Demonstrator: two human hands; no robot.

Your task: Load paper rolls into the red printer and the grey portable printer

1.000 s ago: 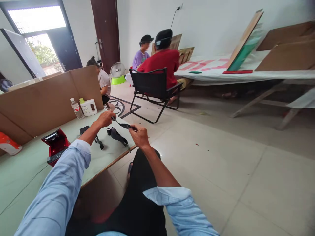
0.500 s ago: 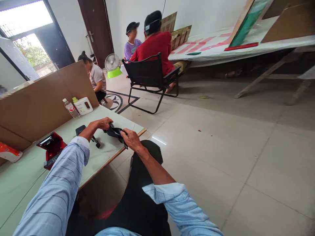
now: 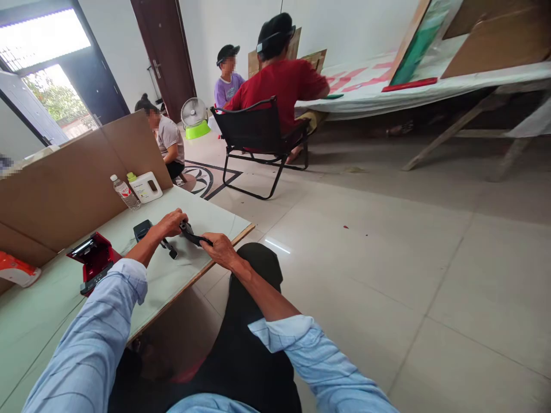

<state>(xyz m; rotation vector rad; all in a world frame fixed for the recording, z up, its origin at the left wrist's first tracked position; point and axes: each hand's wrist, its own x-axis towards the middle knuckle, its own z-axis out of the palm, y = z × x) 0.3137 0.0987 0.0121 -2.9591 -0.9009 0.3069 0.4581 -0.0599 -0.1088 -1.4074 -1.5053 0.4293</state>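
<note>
My left hand [image 3: 173, 222] is closed on one end of a black belt [image 3: 194, 236], where a dark, slightly shiny part like a buckle shows. The other end is in my right hand [image 3: 218, 250], its fingers pinched round the strap. Between the hands the belt spans a short stretch just above the table corner. Behind my left forearm lies a dark boxy object [image 3: 142, 229], partly hidden. A small black piece [image 3: 173, 252] rests beside the same forearm. An open red case [image 3: 97, 261] with a black front stands to the left of my left arm.
On the pale table [image 3: 215, 217], a clear bottle [image 3: 125, 193] and a white jug [image 3: 146, 187] stand by a brown board [image 3: 86, 178]. An orange-and-white container [image 3: 18, 269] is at far left. Beyond, a person in red sits in a black chair [image 3: 253, 129], near a fan [image 3: 194, 115].
Both hands have shifted slightly left with the belt, which now looks straighter and less bunched. The person in red has stretched an arm to the right.
</note>
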